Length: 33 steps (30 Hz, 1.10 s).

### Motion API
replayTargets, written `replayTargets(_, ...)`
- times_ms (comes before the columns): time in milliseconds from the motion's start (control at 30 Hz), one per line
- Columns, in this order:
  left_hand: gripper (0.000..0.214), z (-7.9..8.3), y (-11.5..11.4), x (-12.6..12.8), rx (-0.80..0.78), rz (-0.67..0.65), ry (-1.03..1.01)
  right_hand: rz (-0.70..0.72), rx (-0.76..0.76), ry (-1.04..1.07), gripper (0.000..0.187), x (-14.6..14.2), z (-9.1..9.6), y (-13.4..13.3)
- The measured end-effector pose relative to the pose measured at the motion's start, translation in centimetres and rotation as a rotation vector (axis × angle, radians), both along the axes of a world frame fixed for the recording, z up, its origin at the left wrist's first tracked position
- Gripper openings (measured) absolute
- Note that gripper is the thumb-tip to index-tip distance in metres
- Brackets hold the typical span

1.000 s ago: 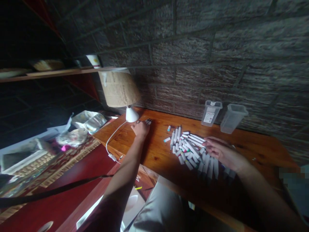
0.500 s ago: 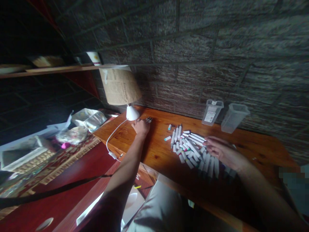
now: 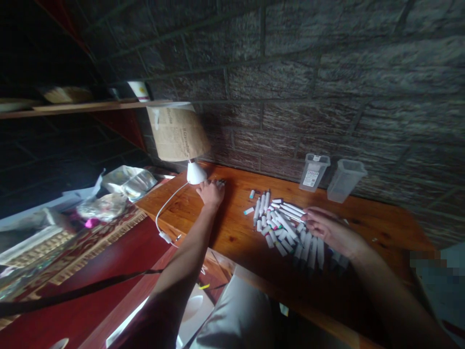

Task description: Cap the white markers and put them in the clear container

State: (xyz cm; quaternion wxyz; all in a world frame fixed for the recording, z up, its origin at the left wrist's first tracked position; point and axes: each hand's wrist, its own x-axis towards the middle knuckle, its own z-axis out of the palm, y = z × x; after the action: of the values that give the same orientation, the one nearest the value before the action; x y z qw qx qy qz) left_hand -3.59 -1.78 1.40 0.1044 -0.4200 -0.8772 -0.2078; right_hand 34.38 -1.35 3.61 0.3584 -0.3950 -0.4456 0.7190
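Note:
My left hand [image 3: 212, 193] rests on the wooden desk [image 3: 232, 228], just beside the white base of the table lamp [image 3: 196, 172]. Its fingers are curled down around something small and pale at the fingertips, too dim to name. A heap of white marker pens [image 3: 286, 228] and loose marker caps [image 3: 281, 248] spreads in front of my right side. Over the heap's right part hovers my right hand [image 3: 332, 230], its fingers loosely bent and a little apart. The fingertips are close to the ends of several slim white markers [image 3: 292, 210]; whether they touch is unclear.
Two clear plastic containers [image 3: 314, 173] stand at the back against the stone wall [image 3: 283, 58]. The lamp's white cord [image 3: 159, 215] runs over the desk's left edge. A shelf [image 3: 90, 105] holds a paper cup [image 3: 138, 91]. Bags and boxes [image 3: 129, 182] lie at left.
The view has shifted slightly, so the scene sits a little lower and further left. Both hands stay at nearly the same places on the desk.

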Motion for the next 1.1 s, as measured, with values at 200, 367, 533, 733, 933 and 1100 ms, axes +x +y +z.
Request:
replayTargets(200, 0.040, -0.1, 1.0, 4.2, 0.053, -0.524, -0.072, 0.011, 0.022, 0.031, 0.033, -0.3, 0.0, 0.0)
replayTargets(367, 0.032, -1.0, 2.4, 5.2, -0.027, -0.706, -0.125, -0.003, 0.033, 0.012, 0.038, -0.5, 0.3, -0.1)
replayTargets(533, 0.029, -0.2, 1.4, 3.6, -0.058, -0.756, -0.198, 0.025, 0.069, 0.030, 0.032, -0.4, 0.1, 0.0)
replayTargets(733, 0.033, 1.3, -3.4, 3.9, -0.110, -0.870, -0.316, 0.024, 0.099, 0.008, 0.035, -0.4, -0.4, 0.2)
replayTargets(933, 0.028, 0.0, -4.5, 6.0, -0.121, -0.876, -0.253, 0.022, 0.124, -0.010, 0.037, -0.6, -0.7, 0.3)
replayTargets(1100, 0.027, 0.6, -4.0, 6.0, -0.038, -0.848, -0.220, -0.031, 0.137, -0.049, 0.032, -0.5, -0.7, 0.8)
